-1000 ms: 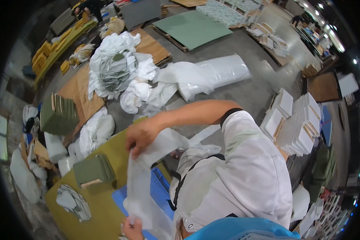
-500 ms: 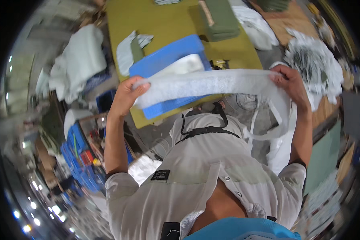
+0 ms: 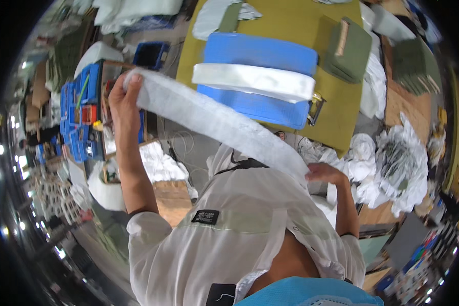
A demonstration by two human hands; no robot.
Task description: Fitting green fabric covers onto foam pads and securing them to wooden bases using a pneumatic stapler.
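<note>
A long white strip of fuzzy fabric (image 3: 217,120) is stretched on a slant in front of my body, higher at the left. My left hand (image 3: 123,104) pinches its upper end, with the thumb on the near face. Lower down, the fingers of my right hand (image 3: 325,173) are closed on the other end, close to my waist. Beyond the strip, on the olive-green table (image 3: 285,20), lies a blue plastic crate (image 3: 260,48). A stack of white strips (image 3: 255,81) rests across it.
A block of dark green folded cloth (image 3: 349,51) sits on the table's right side. A small metal tool (image 3: 316,107) lies beside the crate. White cloth heaps (image 3: 400,163) are at the right. Blue bins (image 3: 79,127) stand on the left, and loose cables (image 3: 181,145) run along the floor.
My body has turned, so the table and crate now appear farther right. The strip went from level to slanted as my right hand dropped; its hanging loop at the right no longer shows.
</note>
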